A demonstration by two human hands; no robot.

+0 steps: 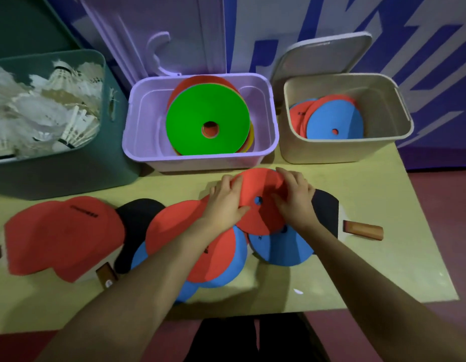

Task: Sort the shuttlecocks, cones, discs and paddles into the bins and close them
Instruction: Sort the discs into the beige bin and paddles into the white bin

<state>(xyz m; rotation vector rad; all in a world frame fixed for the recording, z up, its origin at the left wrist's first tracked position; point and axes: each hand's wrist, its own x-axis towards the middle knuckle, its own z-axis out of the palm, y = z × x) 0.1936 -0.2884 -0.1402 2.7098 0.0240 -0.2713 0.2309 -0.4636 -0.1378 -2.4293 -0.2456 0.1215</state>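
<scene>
**Lifting the red disc off the heap**

On the bench (383, 270), I had my left hand (224, 202) and right hand (294, 202) curled on a red disc (263, 194) atop the heap — best lifted level, toward the beige bin (399, 131). The green bin (114, 163) held shuttlecocks, the lilac bin (137, 121) cones — paddles (62, 236) crowded alongside.

Both forearms reaching forward, left hand (225, 202) palm-down, right hand (294, 198) fingers (279, 202) curled, hands close together
</scene>
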